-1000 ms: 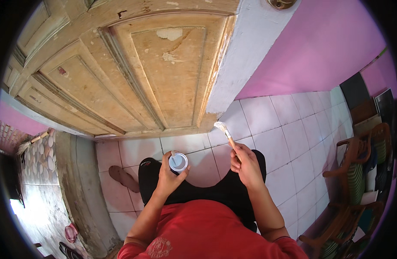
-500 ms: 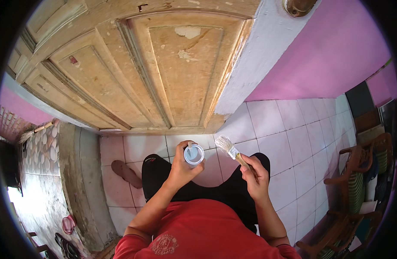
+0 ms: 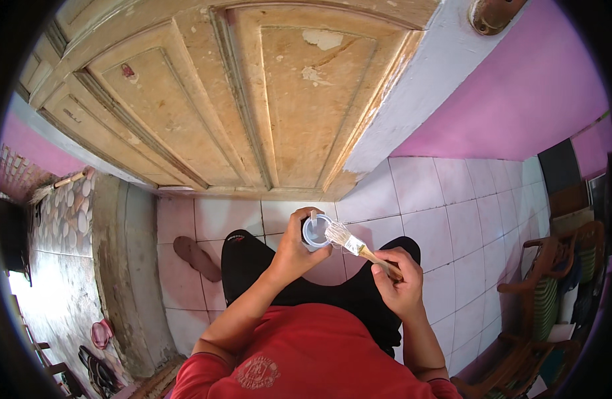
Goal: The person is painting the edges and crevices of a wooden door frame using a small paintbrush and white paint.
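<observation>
My left hand is wrapped round a small clear plastic cup, which has a pale stick or strip at its far rim. What lies inside it is pale and partly covered. My right hand grips the wooden handle of a paintbrush. The brush's whitish bristles reach over the cup's right rim; whether they touch it I cannot tell. Ahead of both hands stands a worn wooden panel door with patchy, peeling spots. Its right edge strip is coated pale white.
A brown sandal lies on the tiled floor by my left knee. A low concrete ledge runs along the left. Wooden chairs stand at the right, and a pink wall rises behind the door's edge.
The brush has turned leftward, and its bristles have come from beside the cup to over its rim. The cup has shifted slightly right. The whole view has also shifted a little.
</observation>
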Demonstrator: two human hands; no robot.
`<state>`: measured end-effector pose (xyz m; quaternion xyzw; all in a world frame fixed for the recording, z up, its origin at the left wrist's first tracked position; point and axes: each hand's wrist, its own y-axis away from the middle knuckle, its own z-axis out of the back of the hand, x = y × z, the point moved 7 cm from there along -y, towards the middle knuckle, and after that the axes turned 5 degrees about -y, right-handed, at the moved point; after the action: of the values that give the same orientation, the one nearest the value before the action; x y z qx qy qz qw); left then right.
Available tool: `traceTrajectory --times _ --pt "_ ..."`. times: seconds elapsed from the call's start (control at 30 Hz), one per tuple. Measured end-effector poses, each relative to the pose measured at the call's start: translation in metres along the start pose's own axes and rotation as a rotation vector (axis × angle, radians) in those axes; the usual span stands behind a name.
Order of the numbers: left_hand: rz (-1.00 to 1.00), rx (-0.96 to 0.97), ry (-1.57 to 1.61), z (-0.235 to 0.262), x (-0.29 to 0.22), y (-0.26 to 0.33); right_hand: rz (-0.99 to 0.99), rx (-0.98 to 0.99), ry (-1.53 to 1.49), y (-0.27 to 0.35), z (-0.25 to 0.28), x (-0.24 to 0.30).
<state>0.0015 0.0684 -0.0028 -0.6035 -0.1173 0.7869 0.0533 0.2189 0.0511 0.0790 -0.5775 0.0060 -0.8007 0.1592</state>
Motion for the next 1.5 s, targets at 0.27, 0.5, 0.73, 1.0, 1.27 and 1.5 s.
traceTrajectory --times 0.27,0.5,0.73,1.0,1.27,1.5 --pt "0.051 0.046 0.008 -0.007 0.004 0.0 0.112 0.029 0.191 -0.014 -0.001 0.035" --pt "0.034 0.04 -0.05 -0.007 0.006 0.003 0.098 0.089 0.22 -0.021 -0.011 0.04" --pt "0.055 0.066 -0.06 -0.007 0.007 0.003 0.108 0.112 0.28 -0.025 -0.018 0.041" --pt "0.024 0.075 -0.092 -0.01 0.0 0.004 0.086 0.136 0.333 -0.029 -0.021 0.046" --pt "0.034 0.069 -0.098 -0.017 -0.009 0.009 0.147 0.097 0.322 -0.022 -0.002 0.057" --pt "0.009 0.035 -0.15 -0.028 -0.029 0.015 0.22 0.212 0.423 -0.018 0.009 0.059"
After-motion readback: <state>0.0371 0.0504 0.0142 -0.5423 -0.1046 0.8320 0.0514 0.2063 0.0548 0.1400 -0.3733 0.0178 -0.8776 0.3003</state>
